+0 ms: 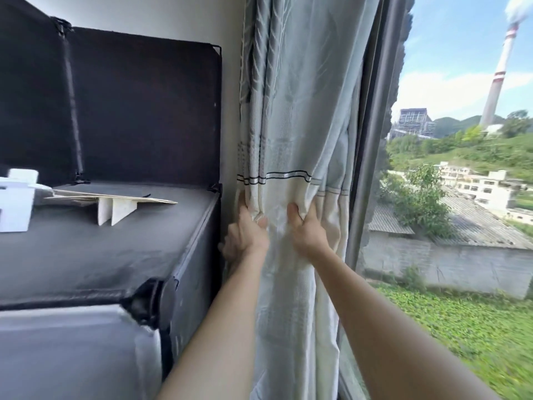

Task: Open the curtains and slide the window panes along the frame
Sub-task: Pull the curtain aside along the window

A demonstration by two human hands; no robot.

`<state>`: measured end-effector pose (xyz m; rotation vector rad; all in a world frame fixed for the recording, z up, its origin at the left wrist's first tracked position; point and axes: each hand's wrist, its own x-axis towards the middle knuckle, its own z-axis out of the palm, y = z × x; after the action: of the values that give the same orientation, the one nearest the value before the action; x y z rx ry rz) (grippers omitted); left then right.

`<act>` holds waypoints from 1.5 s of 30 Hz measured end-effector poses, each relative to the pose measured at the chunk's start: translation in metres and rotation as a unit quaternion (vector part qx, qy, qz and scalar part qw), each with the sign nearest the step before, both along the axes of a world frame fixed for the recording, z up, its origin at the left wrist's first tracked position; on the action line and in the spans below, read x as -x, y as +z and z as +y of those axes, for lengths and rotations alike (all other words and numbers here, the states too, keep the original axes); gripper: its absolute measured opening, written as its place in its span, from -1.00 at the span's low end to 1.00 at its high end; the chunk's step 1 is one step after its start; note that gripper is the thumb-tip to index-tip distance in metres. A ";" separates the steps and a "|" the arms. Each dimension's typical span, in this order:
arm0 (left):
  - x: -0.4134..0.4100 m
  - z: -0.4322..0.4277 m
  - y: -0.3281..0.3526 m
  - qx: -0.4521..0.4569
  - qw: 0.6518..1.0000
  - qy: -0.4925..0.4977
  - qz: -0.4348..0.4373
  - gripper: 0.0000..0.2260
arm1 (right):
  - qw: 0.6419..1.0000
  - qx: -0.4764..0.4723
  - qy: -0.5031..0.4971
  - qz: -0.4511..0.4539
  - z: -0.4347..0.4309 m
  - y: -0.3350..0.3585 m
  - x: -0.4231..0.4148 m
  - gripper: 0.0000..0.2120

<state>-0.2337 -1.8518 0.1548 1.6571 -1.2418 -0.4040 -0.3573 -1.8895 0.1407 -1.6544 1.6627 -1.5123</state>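
A pale blue and cream curtain hangs bunched in folds against the white wall at the window's left end. My left hand grips the curtain's left edge next to the wall. My right hand is closed on a fold of the cream band a little to the right. The dark grey window frame runs upright just right of the curtain. Beyond it the window pane shows buildings, greenery and a tall chimney outside.
A dark fabric cabinet stands against the wall to the left, close to my left hand. Flat cardboard pieces and a white box lie on its top. A dark panel rises behind it.
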 end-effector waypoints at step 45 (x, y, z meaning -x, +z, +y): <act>-0.051 0.205 0.128 0.374 0.879 -0.093 -0.280 -0.38 | 0.914 0.295 -0.176 0.215 0.241 0.146 -0.010 -0.52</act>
<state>-0.1832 -1.6464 0.2825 0.9906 -1.7044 0.4540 -0.3470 -1.6487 0.2865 -2.2149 1.9282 -2.1017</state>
